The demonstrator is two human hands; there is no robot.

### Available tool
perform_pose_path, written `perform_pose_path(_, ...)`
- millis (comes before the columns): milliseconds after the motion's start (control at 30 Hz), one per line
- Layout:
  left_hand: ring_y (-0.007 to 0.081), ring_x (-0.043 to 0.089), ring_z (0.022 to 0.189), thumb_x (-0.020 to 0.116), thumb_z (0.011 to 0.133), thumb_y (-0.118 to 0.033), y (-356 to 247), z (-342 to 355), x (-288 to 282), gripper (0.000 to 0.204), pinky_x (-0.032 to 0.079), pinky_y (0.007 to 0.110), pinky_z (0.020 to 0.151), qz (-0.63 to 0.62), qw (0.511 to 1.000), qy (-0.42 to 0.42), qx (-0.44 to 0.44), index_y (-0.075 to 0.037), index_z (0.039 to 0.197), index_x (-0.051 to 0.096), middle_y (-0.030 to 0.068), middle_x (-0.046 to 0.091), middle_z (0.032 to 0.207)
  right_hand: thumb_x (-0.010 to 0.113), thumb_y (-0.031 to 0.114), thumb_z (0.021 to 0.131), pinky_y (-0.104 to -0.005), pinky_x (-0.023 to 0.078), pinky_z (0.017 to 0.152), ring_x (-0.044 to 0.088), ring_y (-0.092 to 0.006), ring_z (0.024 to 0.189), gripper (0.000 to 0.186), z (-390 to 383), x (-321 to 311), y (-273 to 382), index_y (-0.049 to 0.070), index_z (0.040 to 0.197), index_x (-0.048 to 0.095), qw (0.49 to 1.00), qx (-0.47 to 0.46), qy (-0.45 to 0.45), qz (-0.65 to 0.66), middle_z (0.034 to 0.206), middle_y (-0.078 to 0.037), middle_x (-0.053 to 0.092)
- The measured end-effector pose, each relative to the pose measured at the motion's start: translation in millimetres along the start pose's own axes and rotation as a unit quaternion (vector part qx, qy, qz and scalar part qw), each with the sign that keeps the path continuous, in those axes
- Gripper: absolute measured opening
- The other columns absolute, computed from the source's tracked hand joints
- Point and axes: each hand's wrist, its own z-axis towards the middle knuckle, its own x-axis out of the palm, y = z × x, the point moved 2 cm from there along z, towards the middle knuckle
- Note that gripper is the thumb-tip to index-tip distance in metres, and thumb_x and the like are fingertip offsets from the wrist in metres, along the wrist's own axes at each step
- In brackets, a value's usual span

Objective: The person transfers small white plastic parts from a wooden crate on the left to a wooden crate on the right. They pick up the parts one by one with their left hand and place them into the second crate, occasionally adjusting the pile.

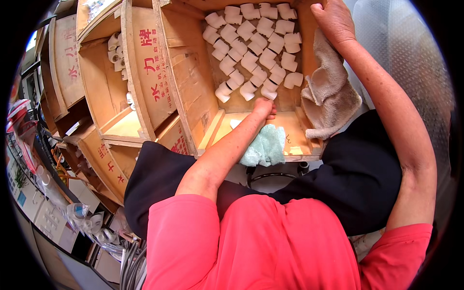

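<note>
As is shown in the head view, many white elbows (250,62) are laid in uneven rows inside the wooden box (195,113). The left hand (265,108) is placed at the near edge of these rows with its fingers curled, close by the nearest elbow (268,94); whether anything is pinched cannot be told, because the fingertips are hidden. The right hand (334,23) is bent over the far right corner of the box, and how firmly it is pressed there cannot be told. Along the right wall a towel (325,96) is hung, and under the left forearm a green cloth (266,145) is draped. By their look, the elbows should be light, stiff and hardly fragile, perhaps a little slippery; each would be best held across the outside of its bend. On the side boxes (142,12) red Chinese characters (148,37) are marked, large and small; on the elbows no label can be read.
</note>
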Motion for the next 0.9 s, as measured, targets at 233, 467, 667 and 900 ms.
perform_pose_path(233,0.0192,0.064,0.071,0.053,0.092,-0.018,-0.6,-3.4,-0.3,0.021,0.056,0.033,0.057,0.025,1.000,0.000,0.001,-0.001,0.104,0.056,0.0096,0.063,0.090,0.051,0.009,0.075,-0.0496,0.047,0.085,0.058,-0.0477,0.093,0.073,-1.8,-1.5,0.7,0.008,0.143,0.024,1.000,-0.003,0.001,0.008,0.106,-0.033,0.057)
perform_pose_path(467,0.0156,0.061,0.081,0.056,0.089,-0.022,-29.4,-41.1,-17.6,0.030,0.054,0.031,0.065,0.172,0.979,0.108,-0.017,0.001,0.108,0.056,0.0069,0.062,0.092,0.051,0.009,0.075,-0.0488,0.046,0.087,0.057,-0.0471,0.096,0.075,-3.0,3.2,-3.4,0.010,0.145,0.022,1.000,-0.024,-0.014,0.000,0.112,-0.032,0.055)
perform_pose_path(667,0.0127,0.060,0.098,0.058,0.091,-0.031,-129.5,-156.6,-68.6,0.043,0.050,0.029,0.082,0.376,0.868,0.315,0.077,-0.001,0.122,0.055,0.0049,0.062,0.110,0.051,0.006,0.075,-0.0478,0.045,0.091,0.055,-0.0469,0.101,0.077,-0.9,-5.7,-8.8,0.010,0.145,0.021,1.000,-0.011,-0.006,0.009,0.120,-0.030,0.052)
perform_pose_path(900,0.0162,0.069,0.078,0.050,0.097,-0.033,-258.0,-280.5,-220.5,0.037,0.057,0.028,0.070,0.271,0.909,0.200,0.247,-0.001,0.099,0.068,0.0131,0.071,0.092,0.053,0.020,0.081,-0.0474,0.047,0.092,0.059,-0.0428,0.104,0.075,6.7,7.0,-12.2,0.024,0.147,0.018,0.998,-0.003,0.017,-0.065,0.124,-0.021,0.057)
